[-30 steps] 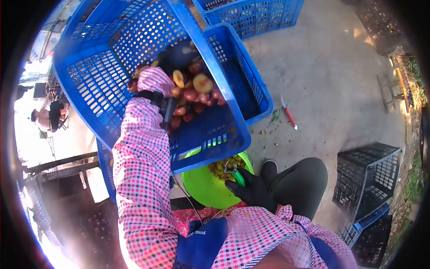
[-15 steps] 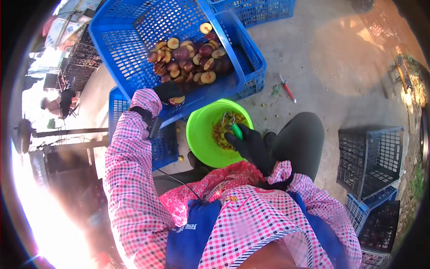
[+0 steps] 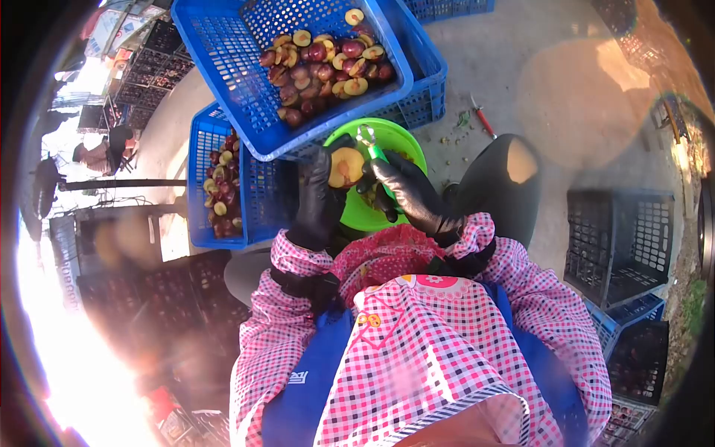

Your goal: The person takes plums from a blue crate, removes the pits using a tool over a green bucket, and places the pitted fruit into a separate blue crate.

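Observation:
My left hand (image 3: 319,195), in a black glove, holds a halved plum (image 3: 345,167) with its yellow cut face showing. Close on its right, my right hand (image 3: 410,190), also gloved, is closed round the green handle of a pitting tool (image 3: 375,150); its metal loop points up beside the fruit. Both hands are over a bright green bowl (image 3: 414,143), whose contents they mostly hide. Beyond it, a tilted blue crate (image 3: 223,82) holds many halved plums (image 3: 328,71).
At left, another blue crate (image 3: 217,242) contains plum halves (image 3: 222,186). A red-handled knife (image 3: 484,121) lies on the concrete floor near my knee. Black crates (image 3: 618,246) stand at right. A person (image 3: 112,153) is in the far left background.
My left hand has come back from the tilted crate with a plum half, to above the bowl. My right hand has raised the tool out of the bowl, beside the fruit.

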`<state>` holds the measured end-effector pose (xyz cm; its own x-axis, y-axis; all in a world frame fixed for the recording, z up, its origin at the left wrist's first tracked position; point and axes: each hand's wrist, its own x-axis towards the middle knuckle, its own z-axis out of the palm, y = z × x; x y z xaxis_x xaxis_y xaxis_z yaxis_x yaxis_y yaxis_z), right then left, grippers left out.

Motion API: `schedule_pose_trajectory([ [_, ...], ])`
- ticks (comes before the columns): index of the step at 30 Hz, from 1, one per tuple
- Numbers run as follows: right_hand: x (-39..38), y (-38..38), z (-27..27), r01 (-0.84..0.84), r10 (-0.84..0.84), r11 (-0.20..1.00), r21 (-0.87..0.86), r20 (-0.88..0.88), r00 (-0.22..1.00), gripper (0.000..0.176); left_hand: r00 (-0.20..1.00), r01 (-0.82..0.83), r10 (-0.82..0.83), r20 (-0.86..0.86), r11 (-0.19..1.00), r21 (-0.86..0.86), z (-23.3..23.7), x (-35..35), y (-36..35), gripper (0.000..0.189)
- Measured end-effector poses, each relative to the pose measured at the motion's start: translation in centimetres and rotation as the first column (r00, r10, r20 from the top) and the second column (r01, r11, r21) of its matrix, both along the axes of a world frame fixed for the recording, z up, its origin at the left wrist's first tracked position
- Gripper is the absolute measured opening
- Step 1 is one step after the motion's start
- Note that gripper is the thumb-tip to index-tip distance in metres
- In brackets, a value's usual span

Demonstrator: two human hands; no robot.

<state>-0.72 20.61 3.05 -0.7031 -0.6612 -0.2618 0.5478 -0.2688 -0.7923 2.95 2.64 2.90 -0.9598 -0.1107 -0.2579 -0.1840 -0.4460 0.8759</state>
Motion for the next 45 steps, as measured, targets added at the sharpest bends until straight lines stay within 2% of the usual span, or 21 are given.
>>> schedule_pose_trajectory([
  [3, 0.8, 0.1, -3.2, -0.006, 0.022, 0.997, 0.082, -0.202, 0.979, 0.033, 0.973, -0.207, 0.222, -0.064, 0.961, 0.181, -0.9, 1.0, 0.8, 0.044],
  [6, 2.2, -0.1, -4.5, 0.108, 0.058, 0.958, 0.266, -0.547, 0.835, 0.032, 0.951, -0.171, -0.032, -0.307, 0.773, -0.611, -0.8, 1.9, 0.8, 0.043],
  [10, 2.6, -0.4, -5.4, 0.32, 0.082, 0.881, 0.349, -0.779, 0.622, 0.028, 0.898, -0.319, 0.012, -0.439, 0.706, -0.632, -2.2, 1.2, 1.3, 0.048],
  [11, 2.3, -0.4, -5.5, 0.324, 0.08, 0.878, 0.351, -0.776, 0.625, 0.028, 0.9, -0.313, 0.008, -0.436, 0.709, -0.632, -1.2, 0.8, 1.6, 0.048],
  [12, 1.9, -0.3, -5.7, 0.34, 0.069, 0.869, 0.36, -0.768, 0.637, 0.029, 0.952, -0.216, 0.179, -0.249, 0.968, -0.132, -0.6, 0.3, 1.9, 0.049],
  [13, 1.7, -0.2, -5.5, 0.354, 0.058, 0.859, 0.37, -0.757, 0.65, 0.031, 0.978, -0.193, 0.207, 0.015, 0.882, 0.43, -0.3, 0.1, 2.0, 0.05],
  [14, 1.8, -0.1, -5.3, 0.355, 0.057, 0.857, 0.373, -0.754, 0.654, 0.031, 0.979, -0.192, 0.204, 0.02, 0.882, 0.431, -1.1, 0.2, 2.0, 0.05],
  [15, 2.0, -0.1, -4.9, 0.336, 0.074, 0.859, 0.386, -0.742, 0.666, 0.032, 0.965, -0.209, 0.178, -0.19, 0.966, -0.155, -2.5, 0.6, 1.8, 0.051],
  [16, 2.1, -0.2, -4.4, 0.315, 0.09, 0.861, 0.398, -0.731, 0.677, 0.034, 0.939, -0.269, 0.033, -0.341, 0.687, -0.675, -3.2, 0.8, 1.6, 0.052],
  [19, 2.0, -0.4, -4.0, 0.338, 0.149, 0.826, 0.451, -0.753, 0.641, 0.035, 0.974, -0.211, 0.187, -0.126, 0.953, -0.217, -4.9, -0.3, 0.3, 0.054],
  [20, 1.9, -0.4, -4.1, 0.336, 0.149, 0.826, 0.453, -0.751, 0.644, 0.035, 0.975, -0.21, 0.187, -0.123, 0.953, -0.217, -5.0, -0.1, 0.4, 0.054],
  [22, 1.6, -0.4, -4.3, 0.331, 0.136, 0.846, 0.418, -0.77, 0.624, 0.035, 0.879, -0.389, -0.016, -0.476, 0.553, -0.737, -5.3, 0.4, 1.3, 0.049],
  [26, 1.5, -0.4, -4.2, 0.314, 0.152, 0.844, 0.434, -0.756, 0.636, 0.033, 0.886, -0.371, 0.042, -0.461, 0.661, -0.653, -5.7, 0.1, 1.3, 0.053],
  [28, 1.5, -0.3, -4.4, 0.275, 0.135, 0.877, 0.394, -0.751, 0.646, 0.031, 0.973, -0.212, 0.21, -0.094, 0.977, -0.016, -6.1, -0.4, 0.1, 0.065],
  [29, 1.5, -0.4, -4.7, 0.273, 0.137, 0.876, 0.397, -0.748, 0.649, 0.031, 0.973, -0.212, 0.21, -0.09, 0.977, -0.015, -6.3, -0.3, 0.1, 0.065],
  [31, 1.5, -0.5, -5.7, 0.213, 0.142, 0.912, 0.351, -0.756, 0.639, 0.03, 0.948, -0.249, 0.07, -0.312, 0.774, -0.583, -6.4, -0.1, 0.3, 0.052],
  [35, 0.3, -0.2, -5.7, 0.109, 0.195, 0.933, 0.343, -0.737, 0.648, 0.03, 0.973, -0.215, 0.195, -0.127, 0.962, -0.168, -1.8, -1.1, 2.3, 0.05],
  [37, -0.8, 0.8, -4.7, -0.339, 0.476, 0.865, 0.37, -0.392, 0.787, 0.035, 0.969, -0.204, 0.068, -0.237, 0.761, -0.616, -3.1, -1.7, 1.7, 0.053],
  [40, -1.2, 1.3, -4.2, -0.489, 0.48, 0.872, 0.016, 0.168, 0.861, 0.043, 0.977, -0.183, 0.131, -0.168, 0.921, -0.345, -2.9, -1.5, 1.5, 0.05],
  [43, -0.9, 1.0, -3.6, -0.471, 0.492, 0.834, 0.286, -0.001, 0.87, 0.051, 0.903, -0.298, -0.109, -0.415, 0.536, -0.79, -3.2, -1.3, 1.3, 0.051],
  [45, 0.7, 0.1, -6.3, -0.302, 0.381, 0.904, 0.302, -0.251, 0.89, 0.05, 0.927, -0.158, -0.177, -0.33, 0.614, -0.773, -1.7, -1.3, 1.0, 0.051],
])
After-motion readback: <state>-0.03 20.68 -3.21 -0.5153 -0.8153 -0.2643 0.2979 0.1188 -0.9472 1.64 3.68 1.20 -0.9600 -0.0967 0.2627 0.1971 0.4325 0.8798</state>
